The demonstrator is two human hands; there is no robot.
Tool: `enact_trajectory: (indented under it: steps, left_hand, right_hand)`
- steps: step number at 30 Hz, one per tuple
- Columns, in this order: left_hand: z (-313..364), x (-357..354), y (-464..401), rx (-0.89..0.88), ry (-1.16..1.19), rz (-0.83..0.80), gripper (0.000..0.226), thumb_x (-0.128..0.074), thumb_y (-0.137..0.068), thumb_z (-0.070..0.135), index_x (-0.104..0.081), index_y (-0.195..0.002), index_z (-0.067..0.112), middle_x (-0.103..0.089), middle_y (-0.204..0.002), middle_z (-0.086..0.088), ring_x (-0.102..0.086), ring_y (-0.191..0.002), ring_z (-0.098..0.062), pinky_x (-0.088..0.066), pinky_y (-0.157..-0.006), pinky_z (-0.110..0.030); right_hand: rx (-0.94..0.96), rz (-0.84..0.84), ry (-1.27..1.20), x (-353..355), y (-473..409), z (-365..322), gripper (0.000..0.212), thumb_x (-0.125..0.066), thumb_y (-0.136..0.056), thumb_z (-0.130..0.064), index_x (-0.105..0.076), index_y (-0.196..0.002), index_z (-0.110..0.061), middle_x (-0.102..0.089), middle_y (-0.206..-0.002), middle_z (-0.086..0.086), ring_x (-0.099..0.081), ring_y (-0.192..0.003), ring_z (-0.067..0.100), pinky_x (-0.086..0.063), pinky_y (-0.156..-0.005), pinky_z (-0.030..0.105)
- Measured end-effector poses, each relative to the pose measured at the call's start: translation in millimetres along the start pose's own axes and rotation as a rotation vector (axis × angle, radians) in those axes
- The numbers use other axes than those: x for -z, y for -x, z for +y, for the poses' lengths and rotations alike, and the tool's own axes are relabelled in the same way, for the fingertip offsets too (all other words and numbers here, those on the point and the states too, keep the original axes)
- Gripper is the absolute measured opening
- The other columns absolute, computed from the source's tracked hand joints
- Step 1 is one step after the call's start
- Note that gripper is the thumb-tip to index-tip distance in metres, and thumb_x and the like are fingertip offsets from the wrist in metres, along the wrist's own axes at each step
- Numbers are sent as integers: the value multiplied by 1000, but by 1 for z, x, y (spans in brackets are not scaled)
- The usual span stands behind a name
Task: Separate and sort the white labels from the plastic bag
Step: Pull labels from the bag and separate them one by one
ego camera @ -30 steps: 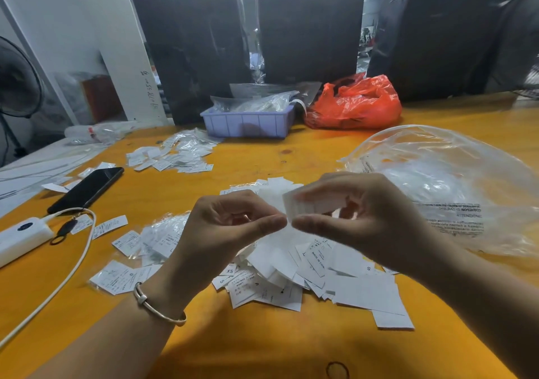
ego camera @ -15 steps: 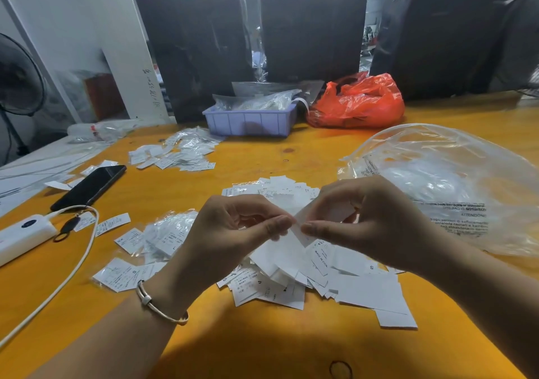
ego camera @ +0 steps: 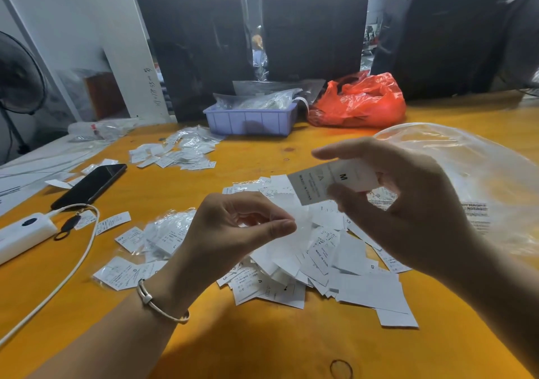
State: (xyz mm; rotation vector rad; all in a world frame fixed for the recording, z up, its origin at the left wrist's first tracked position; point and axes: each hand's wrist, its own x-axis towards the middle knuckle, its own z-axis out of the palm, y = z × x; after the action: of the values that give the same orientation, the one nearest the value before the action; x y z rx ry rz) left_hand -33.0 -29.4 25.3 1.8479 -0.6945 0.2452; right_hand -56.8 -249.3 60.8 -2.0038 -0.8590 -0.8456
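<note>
Labels are what we hold in both hands: our right hand pinches a white label between thumb and fingers, raised above the heap, and on it we read a bold "M" and, along one side, "MADE IN CHINA"; the other small print is too fine to read. Our left hand is curled, thumb and forefinger closed on the corner of a thin white slip that hangs down toward the heap; we cannot tell whether it bears print. Directly beneath lies the main pile of labels on the orange table, some blank side up, others showing "S", "XS" and "MADE IN CHINA". Just left of the pile sit small clear sleeves with labels, one marked "L", another "S". To the right, touching the pile's far edge, spreads the large clear plastic bag, with a block of printed warning text we cannot read. Farther back on the left is a second scatter of labels, and behind it a lilac tray holding clear packets, beside a red plastic bag. At far left lie a black phone and a white power bank with its white cable. A silver bracelet circles our left wrist.
</note>
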Motion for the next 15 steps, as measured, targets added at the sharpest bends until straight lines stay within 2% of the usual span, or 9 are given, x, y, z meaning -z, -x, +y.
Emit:
enact_trajectory:
  steps: [3, 11, 15]
  left_hand:
    - [1, 0, 0, 2, 1, 3, 20, -78, -71, 31, -79, -82, 15, -75, -80, -1, -69, -78, -25, -57, -69, -47]
    - [2, 0, 1, -4, 4, 11, 19, -79, -70, 31, -78, -81, 16, -74, -80, -2, -67, -77, -27, -55, -68, -49]
    - [1, 1, 1, -2, 29, -4, 14, -79, -73, 28, -79, -80, 17, -75, -83, 1, -67, -81, -30, -55, -68, -51]
  right_hand:
    - [70, -42, 133, -2, 1, 1, 26, -62, -83, -9, -68, -107, -15, -62, -74, -12, -53, -58, 13, -43, -51, 13]
    - [88, -42, 183, -2, 2, 2, 24, -62, -82, -10, -70, -104, -14, -62, -72, -10, -49, -52, 10, -44, -49, 19]
    - [88, -81, 176, -3, 3, 2, 23, -62, -83, -10, -70, -103, -17, -66, -76, -10, -52, -50, 10, -47, -47, 26]
